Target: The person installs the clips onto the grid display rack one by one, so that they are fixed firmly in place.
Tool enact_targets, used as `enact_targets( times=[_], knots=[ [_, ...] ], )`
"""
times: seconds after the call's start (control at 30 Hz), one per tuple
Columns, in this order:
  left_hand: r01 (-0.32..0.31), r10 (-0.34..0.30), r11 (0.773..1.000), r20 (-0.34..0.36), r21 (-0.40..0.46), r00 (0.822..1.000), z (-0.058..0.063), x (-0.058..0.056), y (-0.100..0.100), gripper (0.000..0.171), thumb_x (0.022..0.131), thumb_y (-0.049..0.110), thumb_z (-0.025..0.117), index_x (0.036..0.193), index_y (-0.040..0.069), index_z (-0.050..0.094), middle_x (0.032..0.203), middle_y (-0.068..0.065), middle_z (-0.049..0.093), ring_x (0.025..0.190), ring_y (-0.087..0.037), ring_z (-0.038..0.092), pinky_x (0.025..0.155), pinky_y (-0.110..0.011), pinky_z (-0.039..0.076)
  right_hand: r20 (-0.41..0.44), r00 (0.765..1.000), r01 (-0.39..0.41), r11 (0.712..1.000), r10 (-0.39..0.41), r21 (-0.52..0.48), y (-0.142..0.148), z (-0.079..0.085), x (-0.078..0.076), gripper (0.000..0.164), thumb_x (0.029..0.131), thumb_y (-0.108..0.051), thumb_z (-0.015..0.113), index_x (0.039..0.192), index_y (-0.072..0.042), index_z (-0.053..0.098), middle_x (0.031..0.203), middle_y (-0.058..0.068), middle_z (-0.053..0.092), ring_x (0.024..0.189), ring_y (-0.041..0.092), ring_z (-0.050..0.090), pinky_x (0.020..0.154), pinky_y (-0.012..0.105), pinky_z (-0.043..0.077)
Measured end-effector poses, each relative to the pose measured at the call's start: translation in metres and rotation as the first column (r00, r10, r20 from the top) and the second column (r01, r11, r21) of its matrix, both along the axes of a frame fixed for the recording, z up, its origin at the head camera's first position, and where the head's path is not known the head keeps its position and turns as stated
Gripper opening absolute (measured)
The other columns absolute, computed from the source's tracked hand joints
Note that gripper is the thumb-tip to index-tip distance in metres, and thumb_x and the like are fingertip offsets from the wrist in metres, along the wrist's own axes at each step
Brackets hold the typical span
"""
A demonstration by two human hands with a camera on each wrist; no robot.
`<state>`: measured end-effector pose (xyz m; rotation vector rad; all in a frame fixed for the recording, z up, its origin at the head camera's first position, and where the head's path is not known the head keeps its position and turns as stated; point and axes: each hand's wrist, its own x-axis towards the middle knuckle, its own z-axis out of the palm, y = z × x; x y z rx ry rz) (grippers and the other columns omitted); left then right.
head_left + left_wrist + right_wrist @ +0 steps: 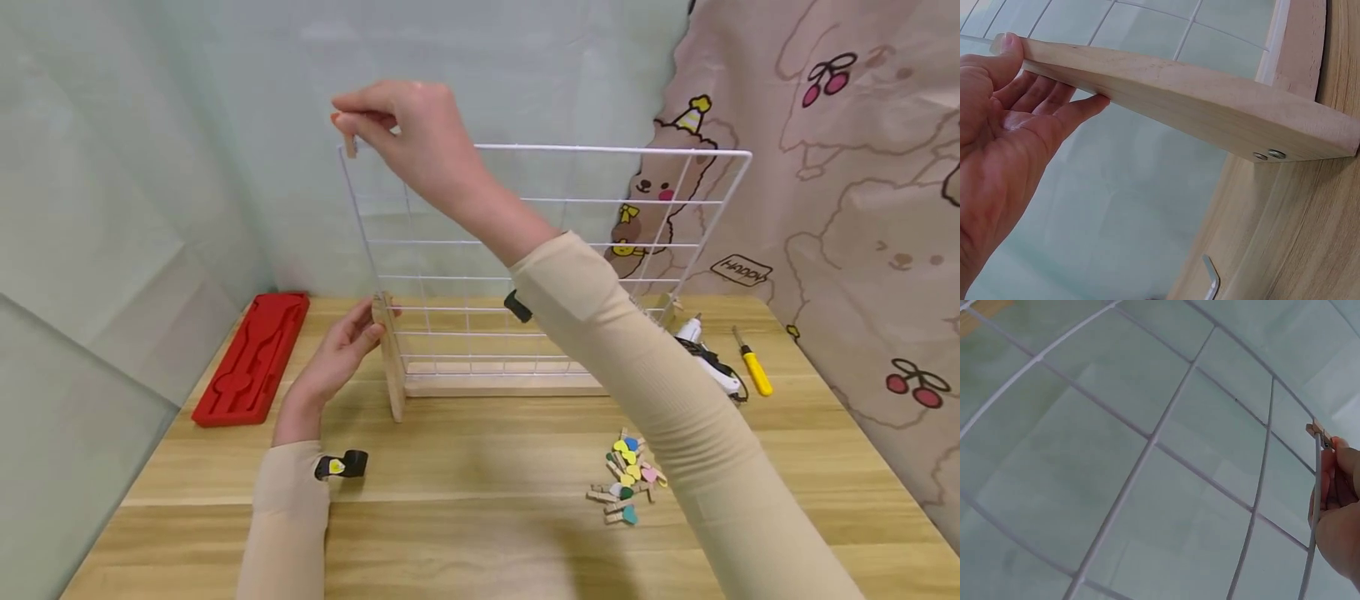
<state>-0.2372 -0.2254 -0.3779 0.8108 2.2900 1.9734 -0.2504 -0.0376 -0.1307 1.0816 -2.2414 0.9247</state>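
Note:
A white wire grid (pixel 615 151) stands upright in a wooden base (pixel 502 386) on the table. High at the grid's top left corner, my right hand (pixel 431 133) pinches a small wooden clothespin (pixel 350 147). The right wrist view has this clothespin (pixel 1317 429) on the wire at the corner, its rear end between thumb and finger. Lower down, my left hand (pixel 333 362) grips the upper end of the left wooden side piece (pixel 393 371). Two screw heads (pixel 1277 154) show near the foot of that piece in the left wrist view.
Several clothespins with coloured hearts (pixel 628 475) lie piled at front right. A white glue gun (pixel 716 371) with a black cord and a yellow screwdriver (pixel 756 372) lie right. On the left is a red moulded tray (pixel 255 358). A hex key (pixel 1211 278) lies behind the side piece.

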Motion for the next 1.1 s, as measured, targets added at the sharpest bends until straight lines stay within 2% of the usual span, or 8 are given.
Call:
enact_targets(
  times=[0.07, 0.27, 0.4, 0.5, 0.6, 0.8, 0.93, 1.1],
  knots=[
    [0.001, -0.001, 1.0, 0.004, -0.002, 1.0, 0.001, 0.0, 0.0, 0.045, 0.092, 0.016, 0.041, 0.134, 0.009, 0.029, 0.129, -0.021, 0.038, 0.12, -0.029, 0.034, 0.092, -0.017, 0.036, -0.018, 1.0, 0.003, 1.0, -0.003, -0.006, 0.002, -0.001, 0.001, 0.031, 0.082, -0.028, 0.055, 0.108, -0.013, 0.062, 0.101, -0.005, 0.064, 0.086, -0.001, 0.057, 0.076, 0.008, 0.04],
    [-0.032, 0.033, 0.999, 0.011, -0.031, 0.999, 0.004, 0.004, -0.004, 0.046, 0.092, 0.016, 0.041, 0.135, 0.007, 0.028, 0.128, -0.018, 0.039, 0.119, -0.022, 0.037, 0.092, -0.017, 0.037, -0.235, 0.971, -0.047, 0.998, 0.038, -0.035, 0.019, -0.014, 0.012, 0.028, 0.082, -0.025, 0.058, 0.105, -0.01, 0.063, 0.098, -0.003, 0.064, 0.082, 0.001, 0.055, 0.076, 0.009, 0.039],
    [-0.053, 0.054, 0.998, 0.008, -0.033, 0.999, 0.006, 0.006, -0.01, 0.047, 0.091, 0.016, 0.041, 0.136, 0.01, 0.027, 0.129, -0.014, 0.04, 0.118, -0.017, 0.038, 0.09, -0.014, 0.037, -0.292, 0.946, -0.154, 0.988, 0.138, -0.029, 0.046, -0.043, 0.027, 0.024, 0.082, -0.019, 0.059, 0.102, -0.008, 0.064, 0.092, 0.001, 0.065, 0.081, 0.005, 0.056, 0.076, 0.013, 0.041],
    [-0.058, 0.058, 0.998, 0.0, -0.027, 0.998, 0.008, 0.008, -0.015, 0.047, 0.091, 0.015, 0.041, 0.136, 0.01, 0.027, 0.129, -0.017, 0.04, 0.117, -0.014, 0.039, 0.089, -0.014, 0.038, -0.287, 0.94, -0.198, 0.98, 0.186, -0.015, 0.07, -0.078, 0.039, 0.021, 0.081, -0.013, 0.061, 0.101, -0.006, 0.064, 0.092, 0.003, 0.065, 0.082, 0.007, 0.058, 0.076, 0.016, 0.044],
    [-0.068, 0.068, 0.997, -0.004, -0.034, 0.998, 0.009, 0.009, -0.018, 0.046, 0.091, 0.015, 0.041, 0.135, 0.01, 0.028, 0.129, -0.017, 0.04, 0.117, -0.011, 0.039, 0.089, -0.012, 0.037, -0.221, 0.959, -0.18, 0.984, 0.178, 0.013, 0.097, -0.119, 0.05, 0.021, 0.079, -0.011, 0.063, 0.099, -0.007, 0.065, 0.093, 0.003, 0.065, 0.082, 0.009, 0.059, 0.075, 0.018, 0.046],
    [-0.076, 0.076, 0.996, -0.002, -0.041, 0.997, 0.011, 0.01, -0.019, 0.047, 0.091, 0.016, 0.041, 0.136, 0.01, 0.027, 0.128, -0.014, 0.042, 0.119, -0.016, 0.037, 0.089, -0.012, 0.037, 0.018, 0.996, -0.091, 0.983, 0.089, 0.16, 0.159, -0.203, 0.076, 0.025, 0.077, -0.011, 0.065, 0.101, -0.01, 0.063, 0.095, 0.002, 0.064, 0.084, 0.011, 0.059, 0.074, 0.024, 0.049],
    [-0.073, 0.073, 0.997, -0.007, -0.036, 0.997, 0.011, 0.01, -0.02, 0.047, 0.091, 0.015, 0.04, 0.136, 0.009, 0.027, 0.128, -0.016, 0.041, 0.118, -0.017, 0.037, 0.089, -0.013, 0.037, 0.144, 0.99, -0.034, 0.967, -0.002, 0.252, 0.198, -0.25, 0.099, 0.026, 0.075, -0.012, 0.066, 0.102, -0.011, 0.063, 0.092, -0.002, 0.063, 0.08, 0.008, 0.058, 0.065, 0.022, 0.05],
    [-0.072, 0.071, 0.997, -0.006, -0.039, 0.997, 0.011, 0.011, -0.02, 0.046, 0.092, 0.016, 0.039, 0.136, 0.01, 0.026, 0.129, -0.02, 0.039, 0.118, -0.013, 0.037, 0.089, -0.012, 0.037, 0.265, 0.962, -0.015, 0.961, -0.061, 0.277, 0.236, -0.285, 0.127, 0.026, 0.074, -0.006, 0.067, 0.1, -0.009, 0.063, 0.084, -0.003, 0.061, 0.067, 0.001, 0.053, 0.053, 0.015, 0.046]
  ],
)
